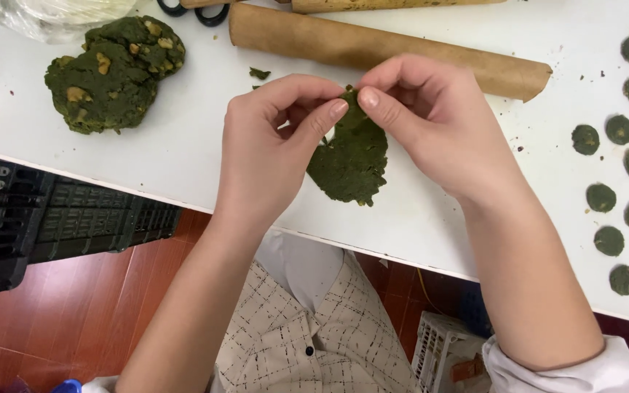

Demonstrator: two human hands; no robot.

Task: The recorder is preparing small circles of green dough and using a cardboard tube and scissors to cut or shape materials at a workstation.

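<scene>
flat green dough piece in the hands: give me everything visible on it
The flat dough piece is dark green, coarse and crumbly-looking, with a ragged, uneven edge. It hangs roughly upright over the white table, pinched at its top edge between the left hand and right hand. Whether its lower edge touches the table cannot be told.

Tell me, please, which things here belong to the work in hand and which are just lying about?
In use: flat green dough piece, pinched by left hand and right hand; big dough lump; small green discs; white table.

Lying about: cardboard tube, black crate, scissors handles, plastic bag.
</scene>
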